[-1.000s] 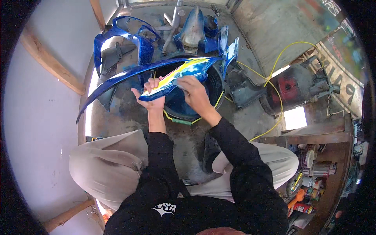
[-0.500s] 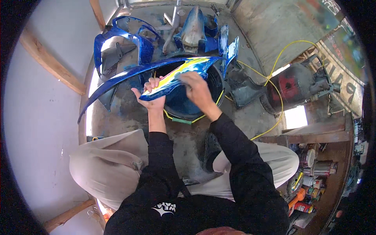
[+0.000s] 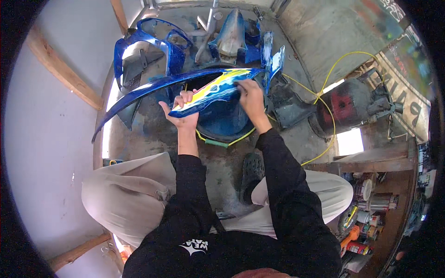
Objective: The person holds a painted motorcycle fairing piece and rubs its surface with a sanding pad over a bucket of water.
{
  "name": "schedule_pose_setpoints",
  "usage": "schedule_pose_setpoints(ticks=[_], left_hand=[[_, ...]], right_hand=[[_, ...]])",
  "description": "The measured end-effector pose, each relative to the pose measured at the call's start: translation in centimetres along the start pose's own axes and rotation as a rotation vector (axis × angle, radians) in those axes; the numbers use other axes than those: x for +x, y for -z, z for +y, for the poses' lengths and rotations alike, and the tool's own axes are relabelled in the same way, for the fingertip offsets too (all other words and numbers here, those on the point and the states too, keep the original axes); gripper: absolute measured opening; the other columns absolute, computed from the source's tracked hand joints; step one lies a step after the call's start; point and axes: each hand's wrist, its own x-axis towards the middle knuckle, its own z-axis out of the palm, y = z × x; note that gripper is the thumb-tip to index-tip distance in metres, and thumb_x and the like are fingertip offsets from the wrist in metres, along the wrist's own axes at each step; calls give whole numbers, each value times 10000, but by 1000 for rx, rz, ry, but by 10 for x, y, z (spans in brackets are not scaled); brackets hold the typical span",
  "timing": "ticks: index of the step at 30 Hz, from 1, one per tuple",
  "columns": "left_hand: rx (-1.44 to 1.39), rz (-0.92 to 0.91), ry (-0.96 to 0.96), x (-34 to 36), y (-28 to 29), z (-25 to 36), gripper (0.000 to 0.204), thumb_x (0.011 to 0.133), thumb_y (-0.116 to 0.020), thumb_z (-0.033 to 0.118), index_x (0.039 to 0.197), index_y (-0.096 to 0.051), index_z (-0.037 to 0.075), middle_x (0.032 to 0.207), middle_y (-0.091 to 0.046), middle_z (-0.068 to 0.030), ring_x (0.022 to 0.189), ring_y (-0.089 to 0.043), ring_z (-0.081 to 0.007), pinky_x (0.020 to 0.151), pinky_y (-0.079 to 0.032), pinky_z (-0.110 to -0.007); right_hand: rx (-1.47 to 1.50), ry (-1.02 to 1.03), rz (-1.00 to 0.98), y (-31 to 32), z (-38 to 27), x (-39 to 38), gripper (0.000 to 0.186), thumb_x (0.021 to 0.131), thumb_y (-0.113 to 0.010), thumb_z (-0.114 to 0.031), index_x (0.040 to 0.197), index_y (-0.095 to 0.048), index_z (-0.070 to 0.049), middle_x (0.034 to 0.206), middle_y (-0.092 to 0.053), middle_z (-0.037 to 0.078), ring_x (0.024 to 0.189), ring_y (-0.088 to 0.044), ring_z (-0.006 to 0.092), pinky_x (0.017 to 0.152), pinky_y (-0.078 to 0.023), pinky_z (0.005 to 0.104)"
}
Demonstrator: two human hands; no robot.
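A long blue motorcycle body panel (image 3: 211, 95) with yellow and white graphics lies tilted over a dark bucket (image 3: 222, 124). Its thin curved arm reaches out to the left. My left hand (image 3: 185, 116) is wrapped round the panel's near lower end, thumb out to the side. At the panel's right part, my right hand (image 3: 252, 102) presses curled fingers against the painted face. Whatever those fingers hold, if anything, is hidden. On the bucket hangs a yellow handle with a green grip (image 3: 216, 143).
Beyond the bucket lie a blue fairing frame (image 3: 174, 58) and a worn grey-blue panel (image 3: 229, 39). A black tank (image 3: 340, 104) lies on the right, with a yellow hose (image 3: 333, 121) looping over it. Cans (image 3: 382, 201) fill a shelf at lower right.
My right hand has moved right along the panel toward its far right end. The left hand keeps its hold, and the panel has shifted slightly.
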Motion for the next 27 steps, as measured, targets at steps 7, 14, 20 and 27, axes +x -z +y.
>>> schedule_pose_setpoints(ticks=[7,14,20,27], left_hand=[[-22,-30,-13,-1,10,16,829,959,-405,817,567,-508,94,780,-451,-62,853,-445,-231,1155,-295,-443],[14,-30,24,2,6,-2,831,956,-425,817,566,-521,90,790,-475,-66,859,-452,-229,1161,-299,-449],[-3,-8,-24,-1,9,18,815,958,-416,815,556,-467,107,777,-435,-54,850,-434,-232,1149,-297,-452],[11,-11,12,2,4,-1,818,964,-401,813,568,-472,100,765,-415,-46,830,-428,-230,1159,-293,-443]], right_hand=[[255,115,-142,-19,-81,-10,356,791,-671,121,1093,-768,-42,1094,-742,150,1068,-690,355,966,-552,423],[-33,-124,-33,5,18,3,271,855,-668,71,1072,-784,-41,1056,-749,170,998,-711,369,908,-565,420],[242,142,-130,-14,-66,-8,292,820,-679,75,1066,-786,-41,1047,-741,183,1006,-705,376,914,-559,428],[-66,-50,-68,3,11,1,309,800,-650,69,1064,-774,-33,1033,-734,176,1055,-683,379,939,-554,449]])
